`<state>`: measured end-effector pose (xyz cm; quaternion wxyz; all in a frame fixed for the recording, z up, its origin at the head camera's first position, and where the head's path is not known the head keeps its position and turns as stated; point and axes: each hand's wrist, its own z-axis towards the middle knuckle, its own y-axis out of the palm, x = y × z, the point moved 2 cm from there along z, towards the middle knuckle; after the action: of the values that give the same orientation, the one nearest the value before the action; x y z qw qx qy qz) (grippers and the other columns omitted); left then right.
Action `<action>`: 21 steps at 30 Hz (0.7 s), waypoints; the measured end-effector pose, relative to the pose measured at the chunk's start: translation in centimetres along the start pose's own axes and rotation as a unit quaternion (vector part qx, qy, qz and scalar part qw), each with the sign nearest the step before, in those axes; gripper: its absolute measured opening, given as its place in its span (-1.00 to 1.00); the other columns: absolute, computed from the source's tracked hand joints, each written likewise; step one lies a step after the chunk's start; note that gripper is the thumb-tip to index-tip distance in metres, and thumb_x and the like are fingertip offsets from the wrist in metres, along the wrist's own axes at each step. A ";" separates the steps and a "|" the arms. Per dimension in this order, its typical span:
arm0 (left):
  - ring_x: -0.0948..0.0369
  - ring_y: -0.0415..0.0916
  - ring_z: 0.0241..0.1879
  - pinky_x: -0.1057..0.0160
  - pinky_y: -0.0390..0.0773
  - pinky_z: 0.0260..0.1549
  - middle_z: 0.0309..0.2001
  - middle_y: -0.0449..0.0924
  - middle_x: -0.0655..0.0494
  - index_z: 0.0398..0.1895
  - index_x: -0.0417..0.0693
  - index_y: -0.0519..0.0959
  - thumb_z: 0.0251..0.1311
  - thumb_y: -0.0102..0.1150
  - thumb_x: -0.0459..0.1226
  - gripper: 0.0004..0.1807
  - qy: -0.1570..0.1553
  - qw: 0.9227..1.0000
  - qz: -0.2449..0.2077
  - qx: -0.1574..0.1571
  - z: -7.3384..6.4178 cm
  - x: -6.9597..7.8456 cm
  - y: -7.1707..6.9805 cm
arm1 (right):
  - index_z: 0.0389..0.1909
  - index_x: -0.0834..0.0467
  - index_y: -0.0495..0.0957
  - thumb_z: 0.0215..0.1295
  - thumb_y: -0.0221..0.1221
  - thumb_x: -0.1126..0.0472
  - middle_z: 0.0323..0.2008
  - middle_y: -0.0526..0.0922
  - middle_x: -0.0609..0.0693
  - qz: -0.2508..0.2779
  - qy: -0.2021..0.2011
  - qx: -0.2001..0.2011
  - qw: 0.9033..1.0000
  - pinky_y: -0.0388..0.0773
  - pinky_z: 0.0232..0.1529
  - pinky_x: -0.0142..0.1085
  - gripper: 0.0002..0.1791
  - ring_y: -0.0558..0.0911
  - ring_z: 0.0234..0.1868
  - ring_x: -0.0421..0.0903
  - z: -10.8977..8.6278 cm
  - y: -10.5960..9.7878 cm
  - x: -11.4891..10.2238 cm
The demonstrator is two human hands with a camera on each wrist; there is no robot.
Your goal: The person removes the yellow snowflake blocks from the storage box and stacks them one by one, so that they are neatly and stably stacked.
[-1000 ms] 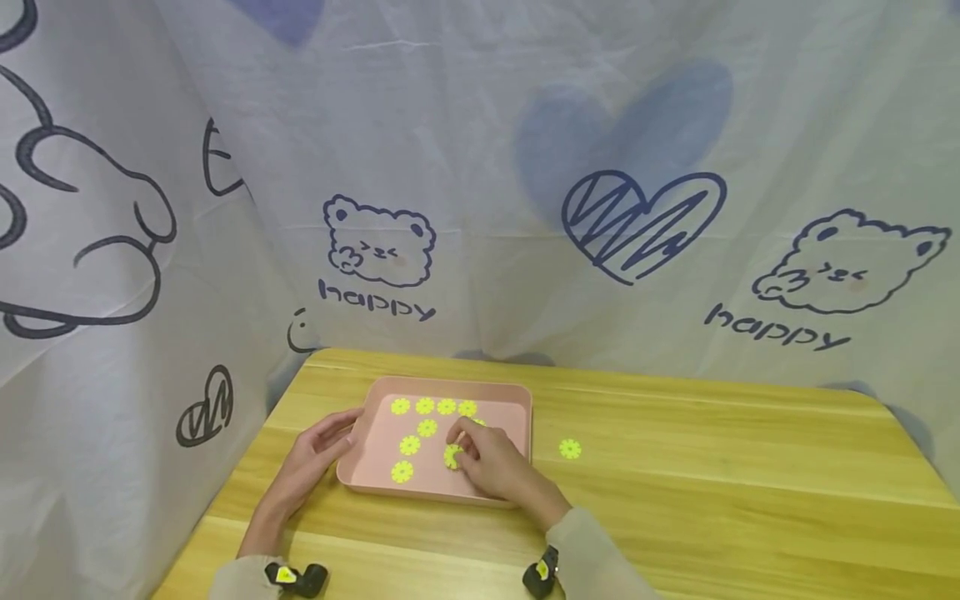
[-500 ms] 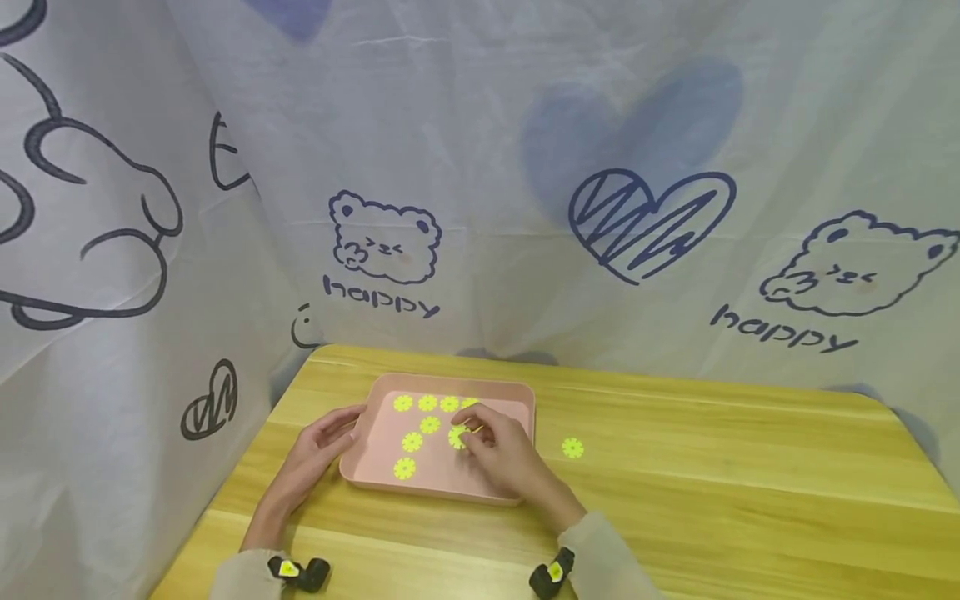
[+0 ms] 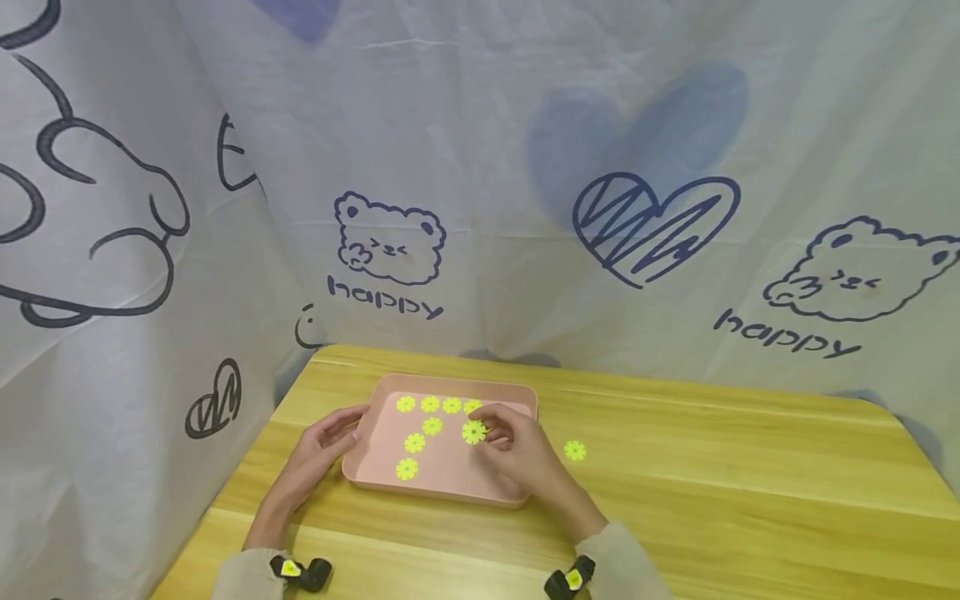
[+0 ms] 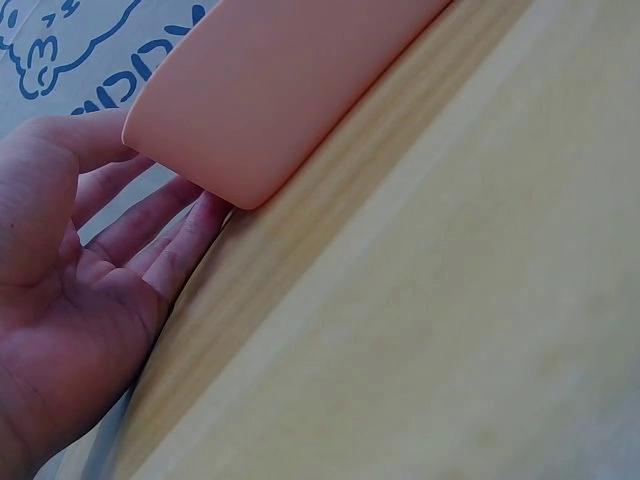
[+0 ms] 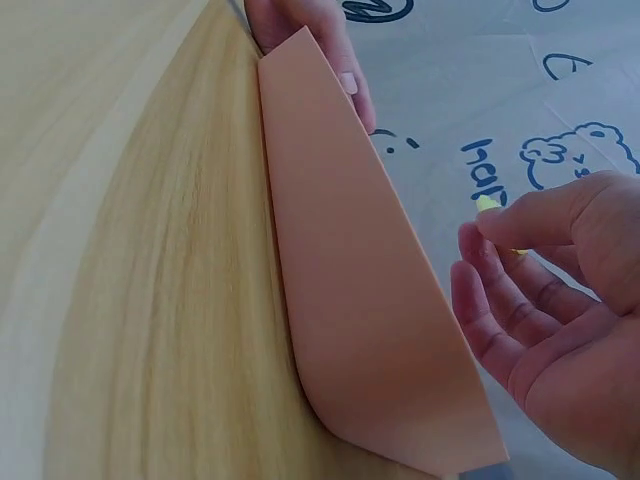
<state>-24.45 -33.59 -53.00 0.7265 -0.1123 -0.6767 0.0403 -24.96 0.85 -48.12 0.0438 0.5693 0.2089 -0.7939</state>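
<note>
A pink tray lies on the table, with several yellow notched plastic discs flat inside it. Between the thumb and fingertips of my right hand I pinch another yellow notched disc over the tray's right part; only bits of this disc show past the fingers in the right wrist view. My left hand rests against the tray's left wall with thumb and fingers extended. In the left wrist view, its fingers touch the outside of the tray near a corner.
A single loose yellow disc lies on the wooden table to the right of the tray. Printed white cloth hangs behind and along the left of the table.
My right hand has moved a little to the right and away from me, raising the pinched disc; the disc now shows more fully. The left hand stays at the tray's side.
</note>
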 end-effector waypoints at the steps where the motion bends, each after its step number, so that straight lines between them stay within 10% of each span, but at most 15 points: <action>1: 0.39 0.45 0.26 0.47 0.47 0.19 0.45 0.35 -0.20 0.44 -0.23 0.39 0.49 0.17 -0.25 -0.47 0.000 1.000 0.000 0.001 0.0 0.0 0.0 | 0.05 0.26 0.64 0.21 0.32 0.55 -0.08 0.68 0.11 -0.001 0.002 0.000 1.000 0.71 -0.09 -0.29 -0.61 0.67 -0.15 0.00 -0.1 -0.2 -0.1; 21: 0.15 0.42 0.35 0.47 0.46 0.19 0.44 0.34 -0.27 0.43 -0.30 0.38 0.49 0.16 -0.27 -0.47 0.009 1.000 -0.014 -0.005 0.1 0.0 0.1 | 0.01 0.21 0.62 0.12 0.40 0.51 -0.18 0.67 0.02 -0.045 -0.010 0.015 0.999 0.72 -0.19 -0.32 -0.59 0.64 -0.22 -0.07 -2.0 -3.1 -0.4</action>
<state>-24.52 -33.47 -52.99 0.7327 -0.1064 -0.6717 0.0258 -24.07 4.37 -47.42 0.0019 0.5523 0.2222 -0.8035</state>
